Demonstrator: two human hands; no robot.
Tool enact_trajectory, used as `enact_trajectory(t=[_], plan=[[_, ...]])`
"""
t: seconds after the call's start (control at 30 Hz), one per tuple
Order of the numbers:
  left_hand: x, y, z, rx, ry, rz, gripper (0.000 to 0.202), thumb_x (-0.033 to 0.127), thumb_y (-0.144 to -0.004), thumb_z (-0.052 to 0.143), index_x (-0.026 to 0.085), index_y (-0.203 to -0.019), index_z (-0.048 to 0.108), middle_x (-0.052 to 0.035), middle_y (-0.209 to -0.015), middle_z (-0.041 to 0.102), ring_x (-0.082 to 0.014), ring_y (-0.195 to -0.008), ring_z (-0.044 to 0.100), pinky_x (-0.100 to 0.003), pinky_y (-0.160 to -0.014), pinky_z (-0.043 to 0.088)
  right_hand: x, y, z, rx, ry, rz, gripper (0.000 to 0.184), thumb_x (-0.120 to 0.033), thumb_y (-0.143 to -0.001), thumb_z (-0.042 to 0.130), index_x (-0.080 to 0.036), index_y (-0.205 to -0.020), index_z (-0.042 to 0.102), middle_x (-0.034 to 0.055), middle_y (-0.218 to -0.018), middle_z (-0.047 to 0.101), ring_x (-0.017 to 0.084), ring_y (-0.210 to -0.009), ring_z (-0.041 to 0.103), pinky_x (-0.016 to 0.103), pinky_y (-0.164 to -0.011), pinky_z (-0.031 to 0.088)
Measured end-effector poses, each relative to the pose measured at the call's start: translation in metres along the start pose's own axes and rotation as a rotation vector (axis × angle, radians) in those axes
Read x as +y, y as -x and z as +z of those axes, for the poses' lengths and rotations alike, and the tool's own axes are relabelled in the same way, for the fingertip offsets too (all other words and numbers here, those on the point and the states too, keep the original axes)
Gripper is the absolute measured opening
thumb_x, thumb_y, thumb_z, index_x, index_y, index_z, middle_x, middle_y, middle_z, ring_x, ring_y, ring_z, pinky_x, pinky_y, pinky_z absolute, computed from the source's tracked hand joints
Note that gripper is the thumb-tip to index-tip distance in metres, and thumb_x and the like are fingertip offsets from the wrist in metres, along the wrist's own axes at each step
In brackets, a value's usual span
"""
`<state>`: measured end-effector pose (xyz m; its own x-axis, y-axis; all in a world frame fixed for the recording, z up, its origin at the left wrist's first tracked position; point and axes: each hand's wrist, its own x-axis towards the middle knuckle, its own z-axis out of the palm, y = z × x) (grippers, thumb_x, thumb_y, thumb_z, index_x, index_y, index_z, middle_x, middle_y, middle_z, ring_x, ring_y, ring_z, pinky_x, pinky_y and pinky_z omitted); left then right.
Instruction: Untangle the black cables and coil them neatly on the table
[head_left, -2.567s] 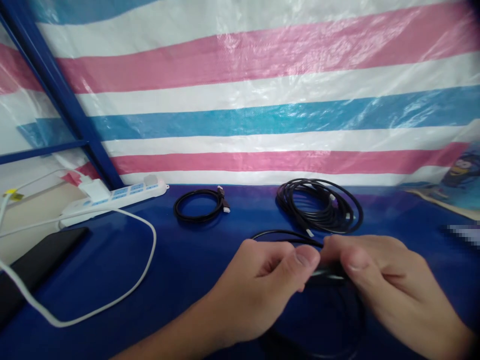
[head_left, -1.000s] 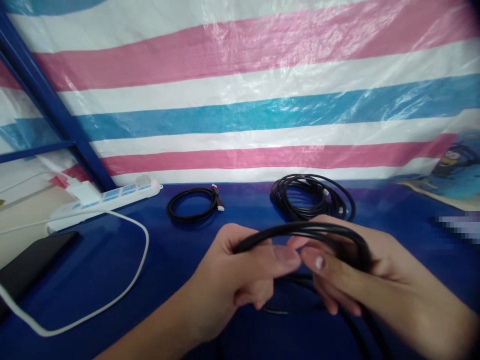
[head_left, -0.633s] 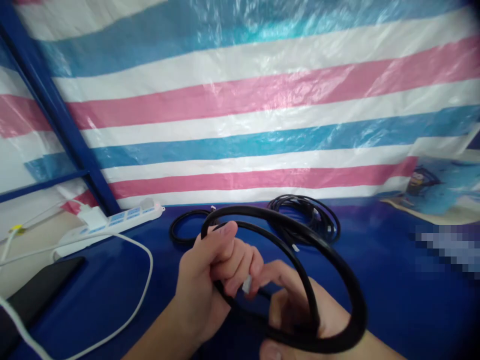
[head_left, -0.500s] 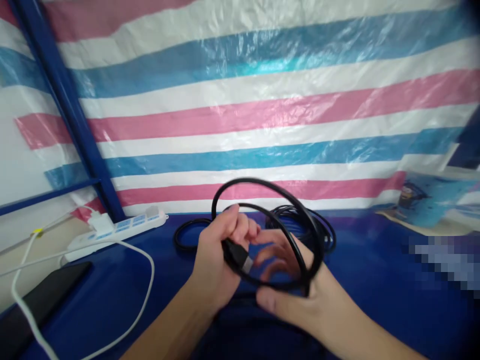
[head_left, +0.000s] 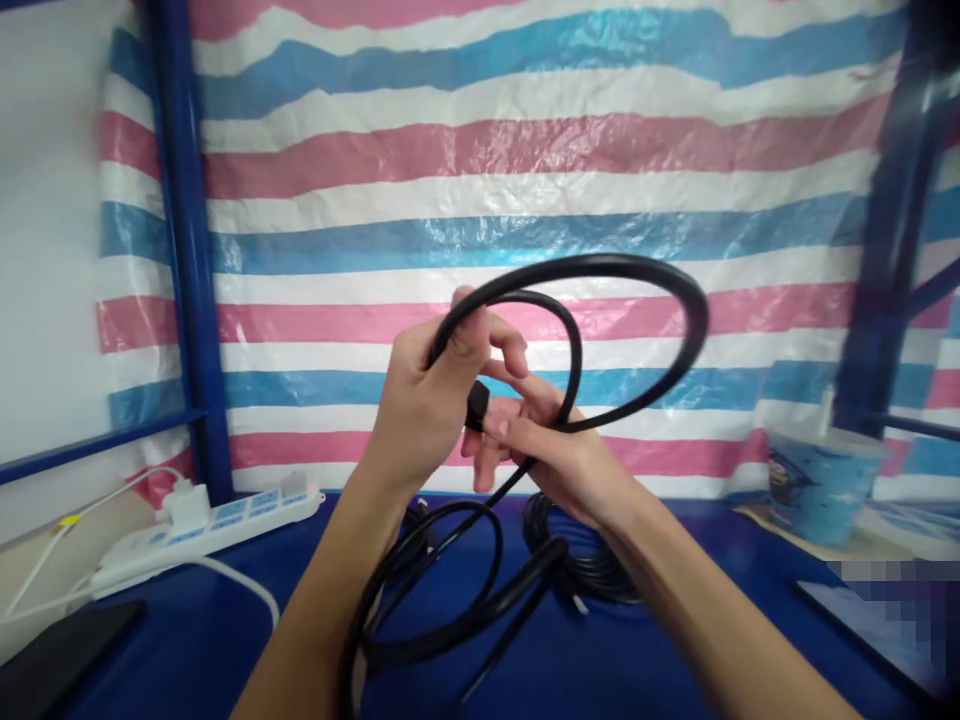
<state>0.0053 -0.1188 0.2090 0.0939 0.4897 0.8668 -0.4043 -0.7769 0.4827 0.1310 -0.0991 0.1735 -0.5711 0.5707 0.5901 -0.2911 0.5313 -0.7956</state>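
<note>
Both my hands are raised in front of the striped sheet and hold one thick black cable (head_left: 660, 290). My left hand (head_left: 427, 400) is closed round the cable where its loops cross, next to the black plug end (head_left: 478, 405). My right hand (head_left: 559, 450) pinches the cable just below the plug. One wide loop arcs up and to the right. Other loops hang down towards the blue table (head_left: 645, 660). A coil of thin black cable (head_left: 592, 575) lies on the table behind my right forearm.
A white power strip (head_left: 202, 520) with a white cord lies at the left. A dark flat device (head_left: 52, 665) sits at the bottom left. A blue printed cup (head_left: 821, 480) stands at the right. Blue frame posts (head_left: 187, 250) rise on both sides.
Both hands have lifted the cable from just above the table to well above it. The view has tilted upward. The loops have opened wider and now hang down.
</note>
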Motion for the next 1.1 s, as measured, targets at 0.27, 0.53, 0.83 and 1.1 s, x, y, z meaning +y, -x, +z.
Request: enact_trajectory(t=[0.27, 0.53, 0.83, 1.1], plan=[[-0.012, 0.008, 0.003, -0.339, -0.110, -0.246, 0.039, 0.044, -0.083, 0.053, 0.015, -0.058, 0.059, -0.0050, -0.091, 0.065, -0.0151, -0.087, 0.062, -0.027, -0.082, 0.048, -0.017, 0.013, -0.032, 0.076, 0.159, 0.006, 0.026, -0.036, -0.082, 0.060, -0.012, -0.071, 0.060, -0.0059, -0.040, 0.039, 0.002, -0.039, 0.032, 0.017, -0.044, 0.026], [0.003, 0.008, -0.006, -0.357, -0.191, -0.319, 0.015, 0.029, -0.080, 0.063, 0.016, -0.073, 0.061, 0.0005, -0.068, 0.061, -0.0098, -0.068, 0.058, -0.022, -0.070, 0.045, -0.049, 0.025, -0.043, 0.201, 0.626, 0.189, 0.024, -0.031, -0.076, 0.064, -0.014, -0.093, 0.066, -0.0061, -0.047, 0.037, 0.003, -0.043, 0.030, 0.017, -0.039, 0.021], [0.008, 0.020, 0.020, -0.329, 0.296, -0.506, 0.050, 0.041, -0.078, 0.061, 0.018, -0.049, 0.028, 0.0090, -0.037, 0.014, -0.0022, -0.033, 0.011, -0.022, -0.038, 0.014, -0.049, 0.023, -0.025, 0.500, 0.166, 0.074, 0.027, -0.015, -0.062, 0.065, -0.018, -0.089, 0.063, -0.0050, -0.056, 0.043, 0.003, -0.045, 0.035, 0.015, -0.038, 0.025], [0.009, 0.014, 0.024, 0.064, 0.339, -0.226, 0.051, 0.029, -0.085, 0.052, 0.018, -0.047, 0.020, 0.0080, -0.038, 0.008, -0.0043, -0.031, 0.009, -0.020, -0.034, 0.019, -0.048, 0.025, -0.006, 0.281, 0.025, 0.199, 0.018, -0.028, -0.070, 0.070, -0.013, -0.069, 0.060, 0.0001, -0.064, 0.057, 0.007, -0.057, 0.054, 0.018, -0.051, 0.042]])
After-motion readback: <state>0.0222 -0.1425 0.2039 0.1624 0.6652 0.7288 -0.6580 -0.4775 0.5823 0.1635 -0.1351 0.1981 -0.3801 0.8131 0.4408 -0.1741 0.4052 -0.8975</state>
